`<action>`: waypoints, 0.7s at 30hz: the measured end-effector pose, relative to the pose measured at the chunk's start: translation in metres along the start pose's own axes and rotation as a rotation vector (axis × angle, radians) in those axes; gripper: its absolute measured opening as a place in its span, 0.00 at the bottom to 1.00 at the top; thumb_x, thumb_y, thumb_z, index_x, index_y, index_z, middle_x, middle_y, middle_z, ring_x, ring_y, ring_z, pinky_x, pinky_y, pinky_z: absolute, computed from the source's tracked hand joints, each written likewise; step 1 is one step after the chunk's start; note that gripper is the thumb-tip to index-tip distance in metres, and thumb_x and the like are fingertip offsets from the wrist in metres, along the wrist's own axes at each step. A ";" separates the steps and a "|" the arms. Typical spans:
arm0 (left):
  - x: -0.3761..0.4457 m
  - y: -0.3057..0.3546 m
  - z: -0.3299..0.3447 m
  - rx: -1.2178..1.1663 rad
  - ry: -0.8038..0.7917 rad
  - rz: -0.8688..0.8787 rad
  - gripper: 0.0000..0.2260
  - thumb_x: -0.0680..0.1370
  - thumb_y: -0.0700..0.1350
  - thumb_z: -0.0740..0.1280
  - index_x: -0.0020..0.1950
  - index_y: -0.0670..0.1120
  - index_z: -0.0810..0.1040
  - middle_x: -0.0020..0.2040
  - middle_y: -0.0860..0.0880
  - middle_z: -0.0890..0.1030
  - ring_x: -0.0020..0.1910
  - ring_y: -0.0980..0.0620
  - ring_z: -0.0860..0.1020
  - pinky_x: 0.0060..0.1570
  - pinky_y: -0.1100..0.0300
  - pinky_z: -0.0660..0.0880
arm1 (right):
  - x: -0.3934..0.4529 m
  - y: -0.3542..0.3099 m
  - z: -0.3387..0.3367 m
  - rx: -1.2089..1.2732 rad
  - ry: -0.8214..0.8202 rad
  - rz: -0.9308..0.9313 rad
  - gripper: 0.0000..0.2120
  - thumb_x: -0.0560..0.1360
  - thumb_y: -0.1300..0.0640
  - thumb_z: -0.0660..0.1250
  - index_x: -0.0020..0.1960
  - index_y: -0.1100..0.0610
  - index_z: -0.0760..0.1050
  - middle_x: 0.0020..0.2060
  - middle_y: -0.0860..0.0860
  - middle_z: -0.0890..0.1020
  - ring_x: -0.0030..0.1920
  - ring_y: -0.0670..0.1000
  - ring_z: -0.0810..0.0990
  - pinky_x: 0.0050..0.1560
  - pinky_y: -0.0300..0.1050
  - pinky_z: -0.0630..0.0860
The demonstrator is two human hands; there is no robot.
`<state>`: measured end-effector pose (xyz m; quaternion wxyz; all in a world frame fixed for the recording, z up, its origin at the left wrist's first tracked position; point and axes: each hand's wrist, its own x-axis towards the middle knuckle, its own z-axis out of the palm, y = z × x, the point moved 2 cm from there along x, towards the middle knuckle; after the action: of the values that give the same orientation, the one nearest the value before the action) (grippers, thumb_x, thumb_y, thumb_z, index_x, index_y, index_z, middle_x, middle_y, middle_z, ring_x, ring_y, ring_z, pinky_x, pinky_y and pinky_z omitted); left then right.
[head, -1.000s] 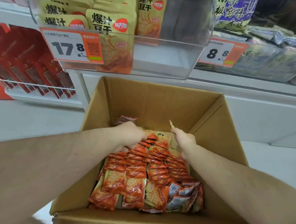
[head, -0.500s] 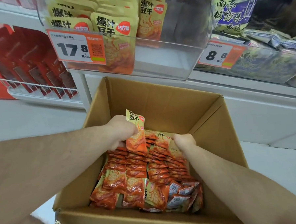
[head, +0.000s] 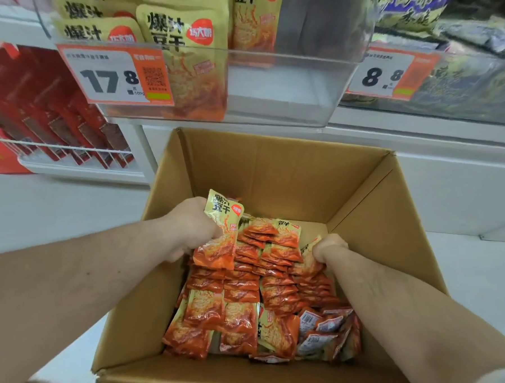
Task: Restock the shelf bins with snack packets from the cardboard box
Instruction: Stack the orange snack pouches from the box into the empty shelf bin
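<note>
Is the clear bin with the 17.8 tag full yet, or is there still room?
Still room. In the clear bin, yellow packets fill only its left part; the right part shows bare bottom.

One cardboard box [head: 288,174], two hands [head: 193,226], two price tags [head: 113,77] above the box, and snack packets [head: 242,294] too many to count.

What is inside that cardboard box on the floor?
The cardboard box holds rows of orange snack packets. The left hand grips one lifted packet; the right hand grips another in the pile. Whatever lies beneath the top layer is hidden.
</note>
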<state>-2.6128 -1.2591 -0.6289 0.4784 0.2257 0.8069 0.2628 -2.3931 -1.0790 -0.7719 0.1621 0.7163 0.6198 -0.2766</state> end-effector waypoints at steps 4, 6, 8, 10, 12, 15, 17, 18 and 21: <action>-0.008 -0.002 -0.006 -0.069 0.006 0.016 0.15 0.77 0.35 0.68 0.60 0.48 0.73 0.53 0.45 0.81 0.52 0.42 0.81 0.45 0.52 0.76 | -0.045 -0.001 -0.052 0.209 0.026 -0.044 0.05 0.72 0.66 0.67 0.47 0.64 0.79 0.40 0.58 0.81 0.40 0.58 0.83 0.40 0.53 0.83; -0.013 0.002 -0.007 -0.134 -0.006 0.035 0.15 0.78 0.34 0.67 0.60 0.48 0.74 0.53 0.44 0.82 0.53 0.42 0.81 0.44 0.53 0.75 | -0.083 -0.004 -0.083 0.382 -0.004 -0.116 0.03 0.72 0.69 0.68 0.42 0.62 0.77 0.38 0.58 0.81 0.34 0.55 0.81 0.32 0.44 0.79; -0.022 0.010 -0.006 -0.221 -0.043 0.055 0.14 0.79 0.32 0.64 0.61 0.47 0.74 0.53 0.44 0.82 0.51 0.43 0.81 0.43 0.53 0.78 | -0.124 -0.008 -0.108 0.558 -0.098 -0.223 0.04 0.74 0.69 0.69 0.44 0.61 0.77 0.40 0.57 0.83 0.34 0.52 0.79 0.32 0.41 0.72; -0.031 0.022 -0.004 -0.327 -0.090 0.071 0.14 0.79 0.31 0.63 0.60 0.47 0.75 0.53 0.44 0.83 0.50 0.45 0.82 0.42 0.51 0.80 | -0.166 -0.015 -0.125 0.666 -0.200 -0.330 0.04 0.77 0.66 0.67 0.49 0.60 0.79 0.42 0.55 0.85 0.37 0.50 0.80 0.35 0.42 0.70; -0.042 0.034 -0.003 -0.410 -0.161 0.108 0.15 0.79 0.30 0.61 0.59 0.45 0.77 0.54 0.42 0.84 0.52 0.42 0.83 0.48 0.46 0.81 | -0.202 -0.020 -0.134 0.767 -0.312 -0.418 0.06 0.79 0.64 0.65 0.47 0.57 0.78 0.40 0.53 0.85 0.34 0.47 0.80 0.31 0.38 0.70; -0.057 0.051 -0.001 -0.507 -0.273 0.199 0.21 0.77 0.27 0.57 0.63 0.44 0.77 0.59 0.39 0.83 0.60 0.38 0.80 0.60 0.36 0.75 | -0.228 -0.026 -0.135 0.860 -0.402 -0.488 0.08 0.79 0.65 0.65 0.42 0.57 0.74 0.38 0.54 0.84 0.29 0.45 0.81 0.23 0.31 0.69; -0.067 0.059 -0.002 -0.587 -0.314 0.244 0.25 0.73 0.24 0.53 0.62 0.43 0.77 0.59 0.37 0.82 0.57 0.36 0.81 0.59 0.36 0.75 | -0.232 -0.030 -0.130 0.840 -0.390 -0.517 0.07 0.78 0.64 0.67 0.43 0.56 0.73 0.39 0.54 0.85 0.32 0.47 0.81 0.27 0.34 0.71; -0.071 0.062 -0.004 -0.621 -0.326 0.261 0.25 0.72 0.25 0.53 0.62 0.42 0.76 0.59 0.36 0.81 0.54 0.36 0.81 0.56 0.38 0.77 | -0.232 -0.032 -0.128 0.828 -0.368 -0.529 0.06 0.77 0.63 0.68 0.44 0.56 0.74 0.40 0.54 0.86 0.34 0.48 0.81 0.32 0.36 0.73; -0.081 0.068 -0.006 -0.651 -0.349 0.305 0.21 0.74 0.28 0.59 0.64 0.42 0.74 0.57 0.38 0.83 0.50 0.40 0.83 0.47 0.45 0.81 | -0.232 -0.037 -0.127 0.832 -0.310 -0.545 0.06 0.75 0.63 0.71 0.43 0.56 0.76 0.43 0.55 0.87 0.42 0.53 0.84 0.42 0.46 0.76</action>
<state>-2.5750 -1.2584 -0.5300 0.6101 0.2210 0.5453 0.5306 -2.4228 -1.1845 -0.5290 -0.1241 0.4836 0.5901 -0.6344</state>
